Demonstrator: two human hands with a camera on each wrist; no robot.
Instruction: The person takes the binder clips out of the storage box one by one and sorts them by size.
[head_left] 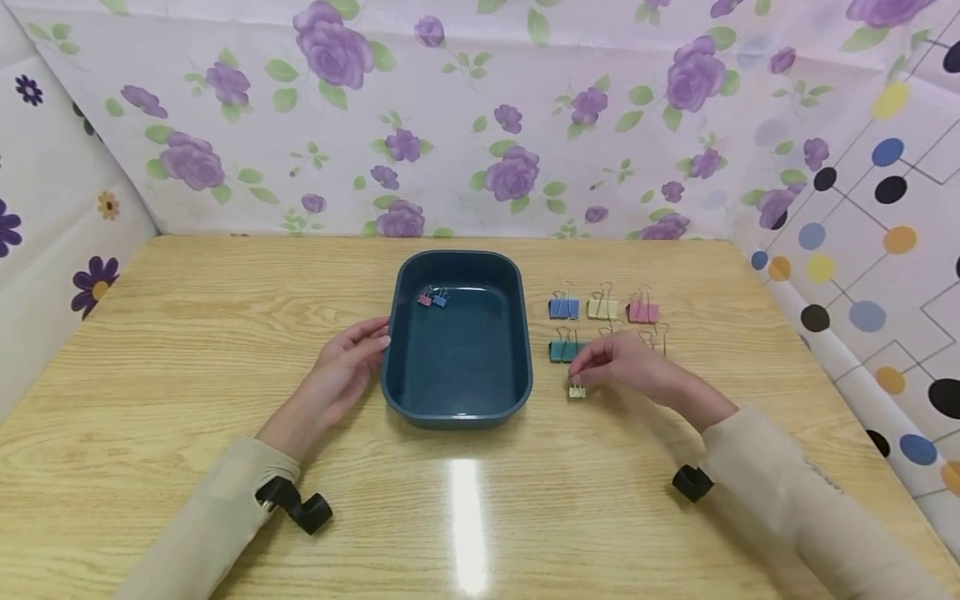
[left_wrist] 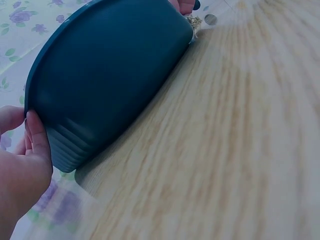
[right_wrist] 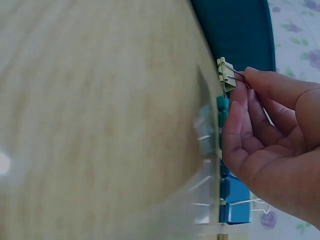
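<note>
My left hand (head_left: 341, 367) rests against the left side of a dark teal tray (head_left: 459, 421), with its fingertips at the rim. In the left wrist view, its thumb and fingers (left_wrist: 37, 135) touch the tray's outer wall near one end. To the right of the tray, my right hand (head_left: 630, 364) pinches the wire handles of a small pale yellow binder clip (right_wrist: 227, 77) between thumb and fingertips. That clip hangs in front of a larger teal binder clip (head_left: 562, 351). Inside the tray lie a small pink binder clip (head_left: 425, 300) and a small blue binder clip (head_left: 440, 301).
Larger binder clips in blue (head_left: 563, 309), pale yellow (head_left: 602, 309) and pink (head_left: 642, 312) form a back row right of the tray. Other clips in the front row are partly hidden by the right hand. Flowered cloth (head_left: 450, 125) stands behind the wooden table (head_left: 247, 333).
</note>
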